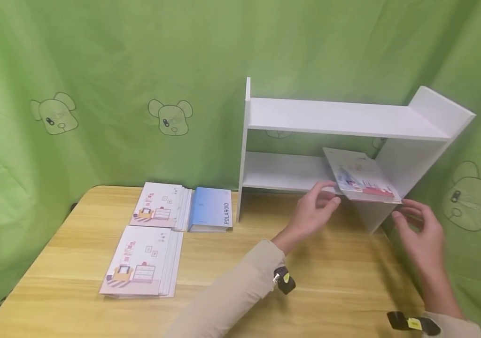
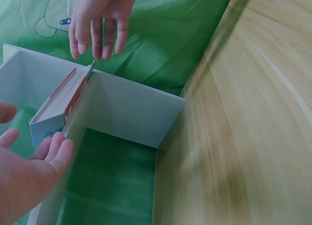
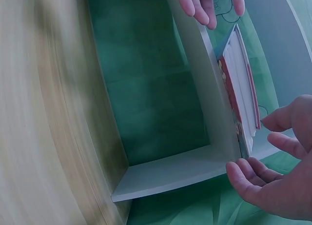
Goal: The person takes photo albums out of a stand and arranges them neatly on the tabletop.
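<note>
Here one booklet (image 1: pixel 360 177) leans in the shelf (image 1: pixel 342 119), two hands' fingers (image 1: pixel 327 199) spread, holding nothing.

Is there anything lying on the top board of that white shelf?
No: in the head view the top board of the white shelf is bare, and the booklet sits on the lower board.

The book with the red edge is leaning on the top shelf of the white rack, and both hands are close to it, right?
Not the top shelf. The head view shows the book leaning on the lower shelf of the white rack, against its right side panel. The left hand and the right hand are indeed close to it.
</note>
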The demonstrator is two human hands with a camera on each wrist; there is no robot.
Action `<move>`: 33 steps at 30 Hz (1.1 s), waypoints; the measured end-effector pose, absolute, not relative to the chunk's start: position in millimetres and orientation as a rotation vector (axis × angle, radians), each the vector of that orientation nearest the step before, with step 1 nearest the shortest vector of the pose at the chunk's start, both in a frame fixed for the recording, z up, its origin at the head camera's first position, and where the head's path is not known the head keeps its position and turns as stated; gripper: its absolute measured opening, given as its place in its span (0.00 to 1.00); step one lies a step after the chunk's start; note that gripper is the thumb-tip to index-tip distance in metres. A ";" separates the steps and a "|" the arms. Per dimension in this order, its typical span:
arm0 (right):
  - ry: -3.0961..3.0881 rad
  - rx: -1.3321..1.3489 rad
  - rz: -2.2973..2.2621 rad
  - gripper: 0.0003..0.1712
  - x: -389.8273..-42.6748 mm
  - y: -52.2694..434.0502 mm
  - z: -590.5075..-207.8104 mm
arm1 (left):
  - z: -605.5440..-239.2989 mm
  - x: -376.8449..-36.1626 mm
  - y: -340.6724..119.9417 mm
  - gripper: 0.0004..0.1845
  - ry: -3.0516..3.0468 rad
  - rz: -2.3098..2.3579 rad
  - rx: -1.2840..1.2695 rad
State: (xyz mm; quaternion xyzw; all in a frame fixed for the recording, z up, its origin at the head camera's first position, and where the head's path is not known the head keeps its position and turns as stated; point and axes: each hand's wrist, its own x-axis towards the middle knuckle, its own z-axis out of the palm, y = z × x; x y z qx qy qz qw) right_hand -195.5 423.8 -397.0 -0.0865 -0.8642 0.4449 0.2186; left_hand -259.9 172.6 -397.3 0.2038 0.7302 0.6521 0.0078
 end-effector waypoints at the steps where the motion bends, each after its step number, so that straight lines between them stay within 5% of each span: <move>1: -2.388 -0.245 1.246 0.30 -196.9 425.2 -396.8 | -397.0 -260.3 173.7 0.22 2.284 2.035 0.634; 33: -2.142 -0.269 1.689 0.29 -226.0 427.9 -389.6 | -391.1 -269.4 204.3 0.17 2.281 2.184 0.516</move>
